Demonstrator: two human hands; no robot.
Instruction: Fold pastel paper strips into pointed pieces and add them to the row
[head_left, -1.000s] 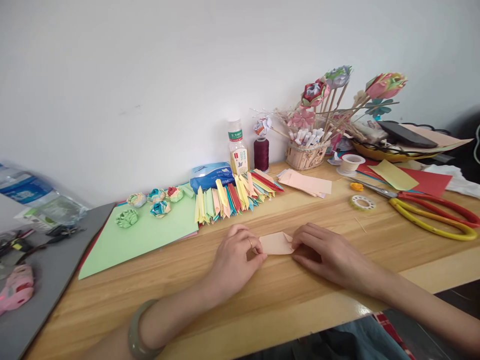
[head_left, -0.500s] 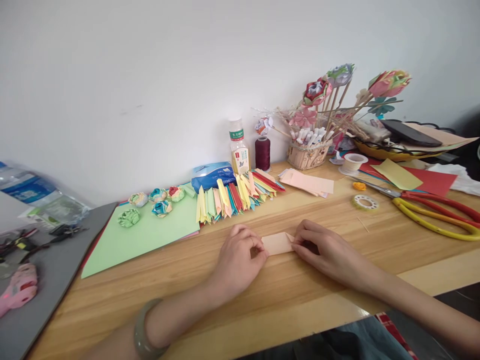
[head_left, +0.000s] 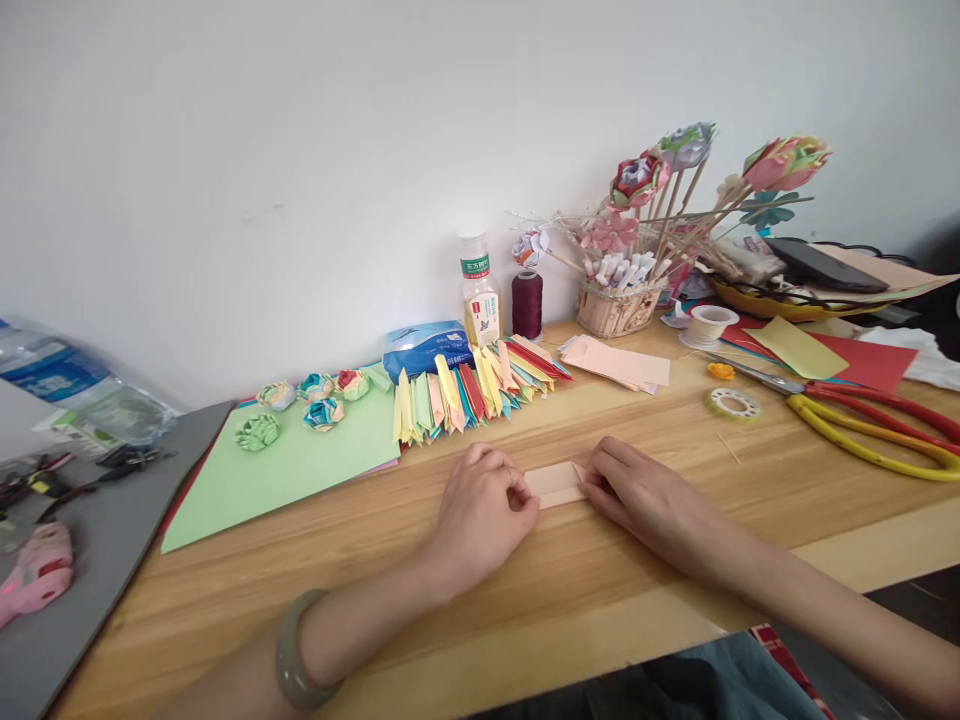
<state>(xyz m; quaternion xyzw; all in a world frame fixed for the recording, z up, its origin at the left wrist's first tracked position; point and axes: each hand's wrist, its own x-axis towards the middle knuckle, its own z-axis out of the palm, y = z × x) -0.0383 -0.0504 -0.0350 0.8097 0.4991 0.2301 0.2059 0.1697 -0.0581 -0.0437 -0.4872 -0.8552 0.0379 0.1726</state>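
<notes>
A pale pink paper strip (head_left: 555, 484) lies on the wooden table (head_left: 300, 570) between my hands, with a crease along it and a folded corner at its right end. My left hand (head_left: 487, 510) pinches the strip's left end between thumb and fingers. At the right end, my right hand (head_left: 637, 495) presses its closed fingertips on the folded part. Behind my hands stands a row of folded colored paper pieces (head_left: 457, 398). More pale pink strips (head_left: 619, 363) are stacked behind my right hand.
Green paper (head_left: 300, 485) with paper flowers (head_left: 257, 432) is at the left. Large scissors (head_left: 877, 440), a tape roll (head_left: 733, 403) and a toothpick (head_left: 729, 448) lie at the right. Along the wall are a bottle (head_left: 480, 300), maroon thread (head_left: 527, 305) and a flower basket (head_left: 616, 308).
The fingers of my right hand have drawn closer together over the strip's right end. My left hand has barely moved, and the camera view has shifted slightly.
</notes>
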